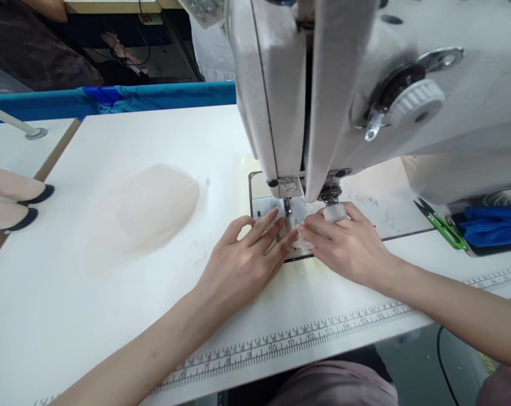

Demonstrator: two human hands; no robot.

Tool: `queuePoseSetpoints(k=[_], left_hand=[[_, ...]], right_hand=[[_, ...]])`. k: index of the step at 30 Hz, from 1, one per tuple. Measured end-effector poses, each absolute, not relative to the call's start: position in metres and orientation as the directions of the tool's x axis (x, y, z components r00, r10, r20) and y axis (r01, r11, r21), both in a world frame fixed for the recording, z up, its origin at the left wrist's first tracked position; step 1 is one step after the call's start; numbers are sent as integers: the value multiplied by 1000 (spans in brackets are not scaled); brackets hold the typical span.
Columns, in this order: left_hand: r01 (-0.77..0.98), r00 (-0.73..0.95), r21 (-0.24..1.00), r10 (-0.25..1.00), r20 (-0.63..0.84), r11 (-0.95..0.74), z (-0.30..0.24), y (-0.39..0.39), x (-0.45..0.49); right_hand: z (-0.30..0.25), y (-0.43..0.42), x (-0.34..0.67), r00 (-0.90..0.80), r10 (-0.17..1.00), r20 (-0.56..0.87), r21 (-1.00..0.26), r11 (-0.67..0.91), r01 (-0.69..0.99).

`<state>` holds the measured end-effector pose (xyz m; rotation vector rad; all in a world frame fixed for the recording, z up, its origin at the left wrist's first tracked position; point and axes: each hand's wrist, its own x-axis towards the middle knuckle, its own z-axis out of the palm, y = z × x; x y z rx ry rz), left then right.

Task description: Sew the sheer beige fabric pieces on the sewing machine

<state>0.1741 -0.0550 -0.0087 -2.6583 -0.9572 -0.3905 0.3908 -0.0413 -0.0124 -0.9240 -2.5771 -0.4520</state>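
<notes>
A white sewing machine (365, 84) fills the upper right, its presser foot (287, 207) down on the needle plate. My left hand (242, 262) lies flat with its fingers stretched toward the foot, pressing a small sheer pale piece of fabric (298, 232). My right hand (351, 245) rests opposite, fingers flat on the same piece, fingertips nearly meeting the left ones. A finger of the right hand wears a whitish thimble-like cover (335, 212). Neither hand grips anything.
A pile of sheer beige fabric (154, 208) lies on the white table (90, 293) to the left. Green-handled thread snips (444, 228) and blue cloth (492, 225) sit at right. A printed ruler (289, 341) runs along the front edge. Two pale forms with dark tips (22, 203) show at far left.
</notes>
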Motion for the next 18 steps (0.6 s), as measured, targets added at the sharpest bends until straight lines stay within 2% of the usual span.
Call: queuePoseSetpoints(k=[10,18], left_hand=[[676,718,-195,575,392,-711,-12,-44,175],[695,702,-228,575,421,-682,-12,-55,176]], right_hand=[[-15,-35,391,-705,598,381,200,691,694],[-16,-36,392,-707,562,430,159,723,672]])
